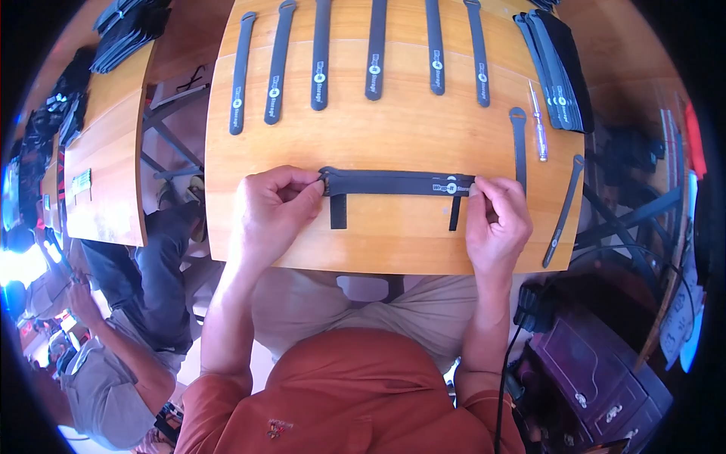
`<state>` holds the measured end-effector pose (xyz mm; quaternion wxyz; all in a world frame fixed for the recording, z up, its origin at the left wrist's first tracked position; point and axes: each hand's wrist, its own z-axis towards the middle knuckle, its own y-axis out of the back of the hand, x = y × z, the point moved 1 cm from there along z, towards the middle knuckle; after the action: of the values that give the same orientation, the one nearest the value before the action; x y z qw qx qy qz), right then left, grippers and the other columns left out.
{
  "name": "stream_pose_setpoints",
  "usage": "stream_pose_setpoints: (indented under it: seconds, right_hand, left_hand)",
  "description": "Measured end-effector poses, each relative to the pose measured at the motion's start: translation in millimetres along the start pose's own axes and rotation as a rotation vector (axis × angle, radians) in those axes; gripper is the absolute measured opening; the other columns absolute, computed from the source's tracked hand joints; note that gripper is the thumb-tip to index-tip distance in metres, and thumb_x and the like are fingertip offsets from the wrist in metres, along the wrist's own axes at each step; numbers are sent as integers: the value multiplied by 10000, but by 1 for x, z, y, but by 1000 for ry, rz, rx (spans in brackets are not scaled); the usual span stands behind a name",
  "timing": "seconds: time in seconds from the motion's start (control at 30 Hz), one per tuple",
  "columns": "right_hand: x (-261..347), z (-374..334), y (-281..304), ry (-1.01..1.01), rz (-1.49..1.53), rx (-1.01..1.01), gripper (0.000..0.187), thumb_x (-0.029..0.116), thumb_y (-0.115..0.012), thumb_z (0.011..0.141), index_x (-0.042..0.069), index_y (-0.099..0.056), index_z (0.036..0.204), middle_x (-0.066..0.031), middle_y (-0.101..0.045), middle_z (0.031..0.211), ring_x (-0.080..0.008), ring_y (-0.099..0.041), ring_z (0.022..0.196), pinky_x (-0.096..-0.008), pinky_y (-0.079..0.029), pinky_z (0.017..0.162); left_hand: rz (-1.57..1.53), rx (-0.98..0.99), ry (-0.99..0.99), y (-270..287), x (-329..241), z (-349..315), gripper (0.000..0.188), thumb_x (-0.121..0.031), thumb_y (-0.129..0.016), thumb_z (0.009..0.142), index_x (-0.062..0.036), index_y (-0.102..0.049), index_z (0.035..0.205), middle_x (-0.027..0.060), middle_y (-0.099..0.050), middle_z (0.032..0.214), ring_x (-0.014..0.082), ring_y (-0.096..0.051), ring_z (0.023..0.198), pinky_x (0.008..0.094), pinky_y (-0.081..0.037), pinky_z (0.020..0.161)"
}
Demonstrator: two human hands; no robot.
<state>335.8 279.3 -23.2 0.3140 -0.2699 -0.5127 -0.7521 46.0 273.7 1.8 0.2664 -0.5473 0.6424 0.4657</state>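
A dark grey strap bundle, with white print near its right end, stretches crosswise near the front of the table. My left hand pinches its left end beside a loop. At the other end, the thumb and fingers of my right hand are closed on the bundle. Two short black strips, a wider left one and a narrower right one, stick out from under it toward me. Whether the bundle is more than two layers thick, I cannot tell.
Several grey straps lie spaced out along the far side of the wooden table. At right are a strap pile, a clear-handled screwdriver and two loose straps. A person sits at left by another table.
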Motion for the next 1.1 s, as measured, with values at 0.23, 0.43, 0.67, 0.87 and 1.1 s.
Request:
stream_pose_setpoints:
  seconds: [0.23, 0.43, 0.67, 0.87, 1.1]
  right_hand:
    - [1, 2, 2, 17, -21, -5, 174, -124, -686, 854, -53, -736, 1005, -143, -671, 997, -204, -675, 752, -281, -528, 627]
    - [2, 2, 1, 7, -14, 5, 164, -112, -685, 863, -50, -736, 1005, -146, -676, 995, -218, -678, 764, -289, -533, 642]
    - [0, 1, 2, 28, -40, 2, 151, -96, -682, 865, -55, -732, 1001, -159, -683, 989, -255, -693, 794, -313, -543, 692]
    - [3, 1, 2, -4, -4, 18, 151, -100, -670, 866, -54, -727, 998, -163, -686, 987, -272, -694, 805, -327, -548, 710]
    - [1, 2, 3, 60, -26, 14, 157, -101, -668, 850, -55, -718, 991, -174, -693, 990, -310, -705, 841, -352, -559, 740]
  left_hand:
    - [3, 20, -68, -2, -3, 0, 113, -21, -728, 928, 70, -748, 992, 56, -729, 752, 65, -655, 653, 225, -521, 604]
    - [68, 0, -85, 0, 2, 0, 135, -49, -744, 916, 60, -753, 995, 66, -742, 765, 68, -663, 665, 238, -526, 615]
    - [139, -33, -134, -1, 1, -2, 146, -66, -745, 907, 55, -749, 989, 107, -767, 799, 107, -710, 703, 269, -557, 650]
    - [240, -55, -192, -3, -2, -1, 140, -58, -741, 887, 56, -741, 969, 138, -765, 810, 174, -742, 716, 303, -578, 670]
    - [211, -64, -171, -4, -2, -1, 138, -57, -740, 882, 53, -738, 964, 131, -761, 806, 172, -735, 715, 306, -578, 677]
